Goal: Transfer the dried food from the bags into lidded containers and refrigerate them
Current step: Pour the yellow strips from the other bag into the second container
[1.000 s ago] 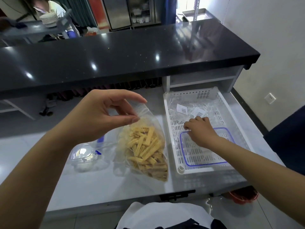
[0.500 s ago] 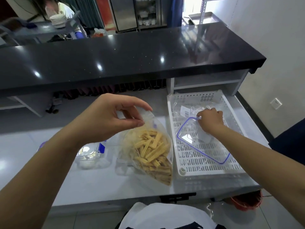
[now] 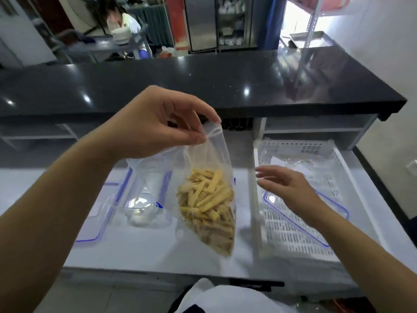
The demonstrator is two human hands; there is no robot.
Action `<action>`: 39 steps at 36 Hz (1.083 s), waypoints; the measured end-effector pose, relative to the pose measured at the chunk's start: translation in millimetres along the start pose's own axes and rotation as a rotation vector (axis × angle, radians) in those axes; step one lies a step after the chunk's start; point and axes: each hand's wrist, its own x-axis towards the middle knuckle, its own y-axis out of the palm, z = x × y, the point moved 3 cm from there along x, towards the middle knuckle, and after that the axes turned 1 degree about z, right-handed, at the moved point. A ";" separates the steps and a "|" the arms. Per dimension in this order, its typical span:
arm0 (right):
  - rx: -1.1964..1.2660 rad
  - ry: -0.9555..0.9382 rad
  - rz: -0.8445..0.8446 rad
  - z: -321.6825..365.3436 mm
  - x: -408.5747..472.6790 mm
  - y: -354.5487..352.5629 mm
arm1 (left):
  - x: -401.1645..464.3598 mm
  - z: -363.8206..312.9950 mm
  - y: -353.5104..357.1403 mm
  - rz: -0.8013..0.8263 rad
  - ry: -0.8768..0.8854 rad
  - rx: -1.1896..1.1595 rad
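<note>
My left hand [image 3: 155, 123] pinches the top edge of a clear plastic bag [image 3: 207, 199] filled with yellow dried food sticks and holds it up above the white counter. Behind the bag stands a clear container [image 3: 144, 195] with blue clips. A blue-rimmed clear lid [image 3: 316, 227] lies in the white slotted tray [image 3: 293, 242] on the right. My right hand [image 3: 286, 188] hovers over that tray beside the bag, fingers spread and holding nothing.
Another blue-rimmed lid [image 3: 94, 218] lies flat at the left of the counter. Empty clear bags with labels [image 3: 291, 161] rest at the back of the tray. A black raised countertop [image 3: 203, 84] runs behind. A person [image 3: 123, 23] works in the background.
My left hand has lifted the bag higher off the counter. My right hand let go of the lid, which now lies in the tray, and moved toward the bag.
</note>
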 end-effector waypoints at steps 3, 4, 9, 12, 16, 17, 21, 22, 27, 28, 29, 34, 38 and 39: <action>0.234 0.149 0.145 0.9 -12.2 32.9 | 0.2 0.3 -13.4 -0.012 -0.014 -0.008; 0.319 0.204 0.185 -1.8 -13.5 43.2 | -0.1 1.0 -16.8 -0.012 -0.017 -0.011; 0.720 0.376 0.199 -10.2 -9.3 82.4 | -0.8 2.6 -34.4 0.003 0.011 -0.014; 0.871 0.438 0.219 -8.7 -4.7 99.5 | 0.2 6.8 -46.5 0.029 0.051 -0.027; 1.022 0.482 0.306 -2.0 2.2 124.2 | -0.2 20.3 -63.1 0.084 0.117 -0.073; 1.056 0.496 0.319 -0.6 3.4 130.6 | -0.5 24.8 -67.1 0.099 0.132 -0.081; 1.142 0.506 0.307 1.5 6.3 154.7 | -3.4 47.3 -83.2 0.131 0.169 -0.096; 1.152 0.509 0.287 5.2 6.9 161.6 | -5.3 54.5 -88.5 0.134 0.172 -0.094; 1.145 0.488 0.084 22.6 5.0 188.4 | -19.6 98.3 -115.6 0.158 0.160 -0.057; 1.143 0.490 0.027 21.2 3.5 191.4 | -22.7 107.8 -119.4 0.161 0.156 -0.038; 1.125 0.499 -0.025 22.3 1.7 195.5 | -25.8 117.7 -122.1 0.167 0.155 -0.018; 1.019 0.544 -0.216 17.4 -12.1 214.1 | -36.9 167.8 -124.5 0.233 0.156 0.079; 0.883 0.571 -0.372 23.5 -24.5 232.7 | -38.7 202.1 -118.0 0.285 0.178 0.100; 0.843 0.584 -0.404 26.8 -26.2 237.4 | -38.4 209.8 -116.7 0.295 0.181 0.097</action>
